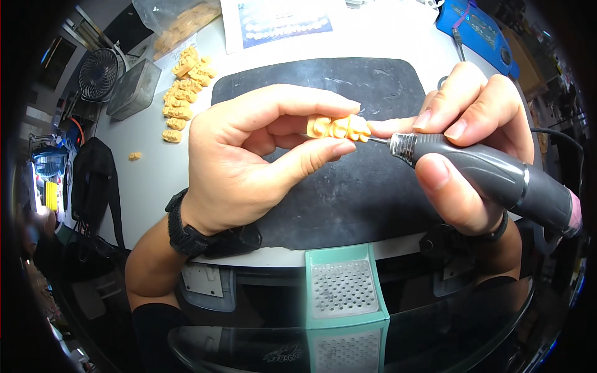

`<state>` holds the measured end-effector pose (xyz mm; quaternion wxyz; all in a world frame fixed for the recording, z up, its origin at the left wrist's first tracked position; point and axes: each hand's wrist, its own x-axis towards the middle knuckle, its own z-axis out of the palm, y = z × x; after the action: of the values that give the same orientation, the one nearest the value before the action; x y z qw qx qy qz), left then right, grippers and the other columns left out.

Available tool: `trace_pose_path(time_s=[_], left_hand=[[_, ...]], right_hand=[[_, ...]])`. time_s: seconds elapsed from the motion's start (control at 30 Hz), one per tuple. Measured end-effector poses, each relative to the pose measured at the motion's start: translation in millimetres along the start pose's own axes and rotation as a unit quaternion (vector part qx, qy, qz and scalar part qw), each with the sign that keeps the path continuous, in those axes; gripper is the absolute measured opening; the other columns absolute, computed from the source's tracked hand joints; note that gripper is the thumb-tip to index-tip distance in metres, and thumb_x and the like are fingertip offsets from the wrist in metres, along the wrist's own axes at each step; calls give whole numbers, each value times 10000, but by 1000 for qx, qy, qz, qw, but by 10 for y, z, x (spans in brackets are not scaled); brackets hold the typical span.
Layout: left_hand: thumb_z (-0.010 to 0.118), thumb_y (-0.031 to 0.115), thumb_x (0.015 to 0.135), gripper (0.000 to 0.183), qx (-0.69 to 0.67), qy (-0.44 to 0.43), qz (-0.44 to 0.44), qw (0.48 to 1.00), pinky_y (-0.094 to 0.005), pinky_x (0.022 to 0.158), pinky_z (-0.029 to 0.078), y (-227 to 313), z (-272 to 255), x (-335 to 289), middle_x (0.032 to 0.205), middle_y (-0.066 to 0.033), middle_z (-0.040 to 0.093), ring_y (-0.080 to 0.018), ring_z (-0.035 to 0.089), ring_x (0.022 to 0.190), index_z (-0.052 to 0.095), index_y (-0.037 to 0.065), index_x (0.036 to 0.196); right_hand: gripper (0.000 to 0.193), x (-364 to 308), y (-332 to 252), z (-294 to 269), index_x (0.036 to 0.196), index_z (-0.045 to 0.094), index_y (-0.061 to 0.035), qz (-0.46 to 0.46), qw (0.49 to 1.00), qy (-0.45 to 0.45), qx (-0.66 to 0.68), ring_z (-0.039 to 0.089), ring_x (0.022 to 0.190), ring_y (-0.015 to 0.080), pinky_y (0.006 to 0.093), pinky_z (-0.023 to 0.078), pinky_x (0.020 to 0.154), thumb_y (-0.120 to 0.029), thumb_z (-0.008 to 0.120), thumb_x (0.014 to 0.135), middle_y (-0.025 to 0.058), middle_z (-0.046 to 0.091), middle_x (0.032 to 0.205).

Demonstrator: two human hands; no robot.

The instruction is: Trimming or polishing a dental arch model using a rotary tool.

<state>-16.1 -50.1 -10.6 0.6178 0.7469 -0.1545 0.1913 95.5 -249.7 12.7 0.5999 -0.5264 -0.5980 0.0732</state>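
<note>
Between the thumb and fingers of my left hand is a yellow dental model, a short row of moulded teeth. My right hand grips a dark grey rotary handpiece like a pen. Its thin metal bur points left and meets or nearly meets the right end of the model; exact contact is too small to tell. One right fingertip reaches close to that end as well. Both hands are over a black mat.
More yellow dental models lie in a column at the left, beside a grey metal box. A blue control unit stands at the far right. A green-framed perforated tray juts from the table's front edge. A printed sheet lies at the back.
</note>
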Motion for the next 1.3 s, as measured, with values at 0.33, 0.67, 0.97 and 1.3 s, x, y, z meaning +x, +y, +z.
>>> trace_pose_path(time_s=[0.33,0.67,0.97,1.3], left_hand=[[653,-40,814,296,-1,-23,-9,1000,-275,765,562,-6,-19,-10,1083,-208,625,-201,644,929,579,-82,1097],[632,-17,840,368,1,-11,9,1000,-295,761,566,-21,5,2,1086,-216,615,-218,644,930,523,-68,1188],[603,16,870,370,-27,-9,-5,1000,-296,774,563,7,2,5,1092,-208,607,-220,639,939,506,-67,1217],[631,-31,835,347,-11,2,-5,1000,-297,787,556,18,26,-21,1060,-215,618,-216,635,942,521,-86,1160]], right_hand=[[245,-8,15,43,920,416,-35,2,1000,7,-4,576,835,166,452,552,855,-23,621,787,112,473,900],[250,-9,-1,39,910,421,-46,3,1000,11,-10,517,795,126,461,550,858,-27,635,781,100,469,885],[267,-16,-29,69,924,421,-58,1,999,18,-30,511,787,129,470,549,855,-25,638,772,105,468,889],[276,-37,-27,82,935,415,-50,-10,999,25,-39,531,791,138,447,553,854,-33,641,778,116,472,898]])
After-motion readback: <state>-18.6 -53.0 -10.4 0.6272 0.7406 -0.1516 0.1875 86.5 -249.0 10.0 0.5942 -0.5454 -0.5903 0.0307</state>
